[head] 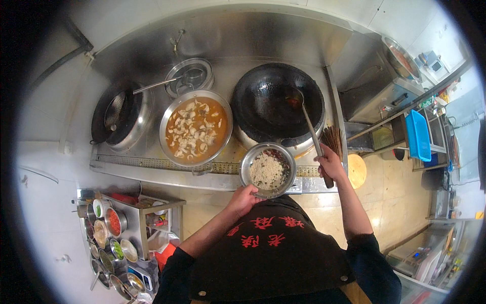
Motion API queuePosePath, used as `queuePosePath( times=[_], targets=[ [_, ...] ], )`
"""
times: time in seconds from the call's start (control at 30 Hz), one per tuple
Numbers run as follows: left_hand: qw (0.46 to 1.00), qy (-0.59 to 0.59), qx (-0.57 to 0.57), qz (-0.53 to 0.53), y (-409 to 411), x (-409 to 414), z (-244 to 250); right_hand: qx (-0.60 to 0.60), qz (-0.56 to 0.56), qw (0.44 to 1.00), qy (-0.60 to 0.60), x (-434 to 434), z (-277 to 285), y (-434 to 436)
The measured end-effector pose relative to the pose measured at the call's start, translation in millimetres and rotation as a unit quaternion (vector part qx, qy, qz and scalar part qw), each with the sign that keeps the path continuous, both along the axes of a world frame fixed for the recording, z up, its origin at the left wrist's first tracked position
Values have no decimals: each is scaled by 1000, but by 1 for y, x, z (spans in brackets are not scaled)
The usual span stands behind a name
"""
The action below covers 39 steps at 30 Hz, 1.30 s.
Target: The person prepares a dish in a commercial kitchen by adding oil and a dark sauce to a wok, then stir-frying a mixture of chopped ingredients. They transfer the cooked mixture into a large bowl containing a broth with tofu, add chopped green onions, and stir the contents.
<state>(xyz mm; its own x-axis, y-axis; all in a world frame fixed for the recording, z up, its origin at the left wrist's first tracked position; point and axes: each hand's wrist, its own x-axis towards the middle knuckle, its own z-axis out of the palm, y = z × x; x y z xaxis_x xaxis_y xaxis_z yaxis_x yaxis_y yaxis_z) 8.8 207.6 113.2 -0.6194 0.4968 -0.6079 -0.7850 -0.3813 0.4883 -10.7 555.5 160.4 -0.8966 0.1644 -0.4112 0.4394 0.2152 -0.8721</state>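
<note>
My left hand point(245, 201) grips the near rim of a steel bowl point(246, 167) at the stove's front edge. Inside the bowl lie a pale chopped ingredient point(265, 171), perhaps minced garlic, and darker reddish and green bits along the right. My right hand point(331, 163) is closed around the wooden handle of a long metal ladle point(311, 123). The ladle's head rests inside a large black wok point(265, 106), where a little reddish-brown liquid shows around it. Left of the wok stands a two-handled steel pan point(162, 133) of orange-brown broth with sliced pale pieces, perhaps mushrooms point(191, 131).
A second wok point(133, 129) leans at the left with a perforated skimmer point(115, 108). Behind the broth pan is a steel pot point(207, 72) with a ladle. A bamboo wok brush point(333, 138) lies right of my wok. Ingredient bowls point(114, 222) crowd a side counter at lower left.
</note>
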Motion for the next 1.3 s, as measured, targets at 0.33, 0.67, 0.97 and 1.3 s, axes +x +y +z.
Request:
queuePosePath(
  times=[0.33, 0.67, 0.97, 1.3],
  targets=[
    [1000, 4, 10, -14, -2, 0, 6, -457, -26, 886, -70, 5, 0, -20],
    [1000, 13, -3, -6, -5, 3, 2, -219, -7, 973, 68, -88, -48, -49],
    [1000, 1, 1, 1, -3, 0, -4, 202, -2, 978, 59, -33, -29, -6],
    [1000, 13, -2, -3, -3, -2, -2, -376, -43, 922, -81, 25, 11, -23]
  ],
)
